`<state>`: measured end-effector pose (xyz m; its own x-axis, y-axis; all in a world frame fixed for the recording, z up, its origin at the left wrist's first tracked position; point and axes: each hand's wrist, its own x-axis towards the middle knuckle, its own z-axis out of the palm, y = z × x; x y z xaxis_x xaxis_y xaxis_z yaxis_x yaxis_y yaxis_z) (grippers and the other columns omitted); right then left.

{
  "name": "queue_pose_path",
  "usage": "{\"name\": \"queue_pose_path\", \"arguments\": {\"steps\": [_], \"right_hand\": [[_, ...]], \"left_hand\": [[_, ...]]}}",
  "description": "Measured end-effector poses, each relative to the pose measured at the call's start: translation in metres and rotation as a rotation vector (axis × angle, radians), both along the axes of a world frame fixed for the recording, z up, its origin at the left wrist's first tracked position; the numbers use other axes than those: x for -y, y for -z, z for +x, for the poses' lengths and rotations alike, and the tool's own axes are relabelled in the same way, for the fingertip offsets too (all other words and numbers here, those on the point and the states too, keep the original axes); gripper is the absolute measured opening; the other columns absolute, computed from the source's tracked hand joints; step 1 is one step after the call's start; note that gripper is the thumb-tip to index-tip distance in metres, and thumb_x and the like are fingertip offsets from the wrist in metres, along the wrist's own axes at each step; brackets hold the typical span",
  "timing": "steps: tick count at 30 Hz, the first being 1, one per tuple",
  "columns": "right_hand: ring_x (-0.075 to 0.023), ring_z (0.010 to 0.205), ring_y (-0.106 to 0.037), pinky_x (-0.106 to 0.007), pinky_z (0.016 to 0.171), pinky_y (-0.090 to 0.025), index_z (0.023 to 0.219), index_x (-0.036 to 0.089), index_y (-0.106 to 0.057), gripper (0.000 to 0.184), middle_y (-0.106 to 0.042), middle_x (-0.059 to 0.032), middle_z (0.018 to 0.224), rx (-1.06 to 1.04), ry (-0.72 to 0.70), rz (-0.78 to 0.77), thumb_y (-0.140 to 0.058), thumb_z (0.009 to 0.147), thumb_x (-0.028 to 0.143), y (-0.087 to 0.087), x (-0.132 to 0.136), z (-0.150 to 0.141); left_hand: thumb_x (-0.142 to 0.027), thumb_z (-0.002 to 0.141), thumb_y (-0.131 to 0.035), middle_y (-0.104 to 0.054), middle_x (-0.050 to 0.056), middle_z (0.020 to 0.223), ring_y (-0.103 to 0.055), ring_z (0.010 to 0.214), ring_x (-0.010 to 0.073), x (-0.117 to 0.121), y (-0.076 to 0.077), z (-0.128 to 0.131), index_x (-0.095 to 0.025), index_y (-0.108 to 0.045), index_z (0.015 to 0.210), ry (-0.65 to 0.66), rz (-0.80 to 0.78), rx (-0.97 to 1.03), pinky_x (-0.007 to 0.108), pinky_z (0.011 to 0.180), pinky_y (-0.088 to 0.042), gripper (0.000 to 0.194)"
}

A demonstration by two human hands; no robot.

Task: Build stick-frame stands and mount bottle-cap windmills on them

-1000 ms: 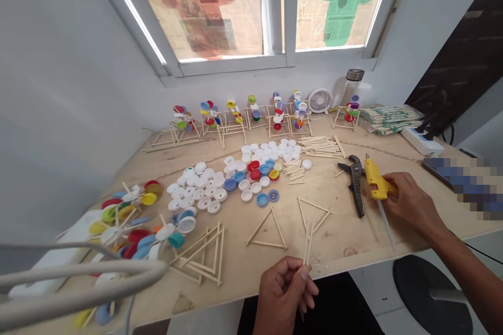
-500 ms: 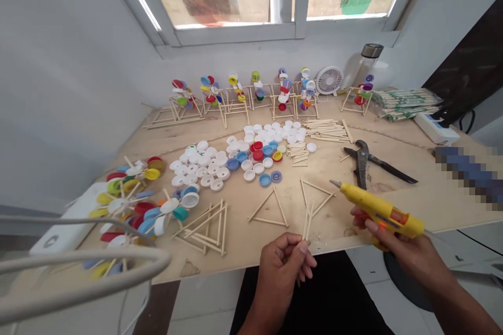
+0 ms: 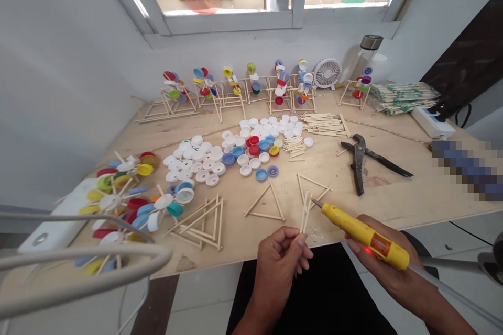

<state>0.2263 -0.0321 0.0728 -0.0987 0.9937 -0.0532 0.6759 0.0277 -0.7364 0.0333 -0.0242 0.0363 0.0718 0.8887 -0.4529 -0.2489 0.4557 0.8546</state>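
Note:
Pinched between the thumb and fingers of my left hand (image 3: 279, 261) are two thin wooden sticks (image 3: 305, 212), upright near the table's front edge. My right hand (image 3: 389, 272) is wrapped round a yellow glue gun (image 3: 363, 233) with a long clear glue stick at its back. The nozzle points left, close to the tips of the sticks; whether it touches them I cannot tell. Just behind lies a stick triangle (image 3: 314, 183), partly covered by the held sticks and nozzle. Another triangle (image 3: 265, 215) lies flat to its left, and overlapping stick triangles (image 3: 202, 225) lie further left.
Pliers (image 3: 359, 162) lie open at right. White bottle caps (image 3: 196, 154), coloured caps (image 3: 253, 149) and cut sticks (image 3: 324, 124) cover mid-table. Cap wheels (image 3: 113, 201) lie left, near a blurred grey cable (image 3: 157, 259). Stick frames (image 3: 231, 99), a small fan (image 3: 327, 73) and a bottle (image 3: 365, 55) stand behind.
My right hand has lifted the glue gun from beside the pliers and brought it left to the sticks. The pliers have swung open. My left hand keeps its pinch on the sticks.

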Motion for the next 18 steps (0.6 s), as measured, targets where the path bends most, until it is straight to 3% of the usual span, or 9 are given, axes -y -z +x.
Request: {"name": "queue_pose_path", "arguments": {"steps": [6,18], "right_hand": [[-0.0098,0.050,-0.045,-0.022,0.048,-0.037,0.068,0.023,-0.046,0.024,-0.047,0.0056,0.059,0.029,-0.039,0.039,-0.054,0.085,0.038,0.0044,-0.0027,0.0021],[-0.0094,0.049,-0.045,-0.021,0.046,-0.036,0.067,0.023,-0.044,0.027,-0.047,0.0058,0.057,0.049,-0.031,0.079,-0.052,0.086,0.039,0.0042,-0.0038,0.0014]], "left_hand": [[-0.038,0.072,-0.069,-0.064,0.002,0.055,-0.053,0.044,0.0090,0.0007,0.0019,0.0003,-0.014,-0.058,0.076,0.004,0.008,-0.019,0.019,0.043,-0.039,0.027],[-0.034,0.075,-0.064,-0.064,0.002,0.056,-0.051,0.045,0.0083,0.0003,-0.0017,0.0008,-0.013,-0.056,0.079,0.024,0.001,-0.047,0.019,0.045,-0.038,0.024]]}}
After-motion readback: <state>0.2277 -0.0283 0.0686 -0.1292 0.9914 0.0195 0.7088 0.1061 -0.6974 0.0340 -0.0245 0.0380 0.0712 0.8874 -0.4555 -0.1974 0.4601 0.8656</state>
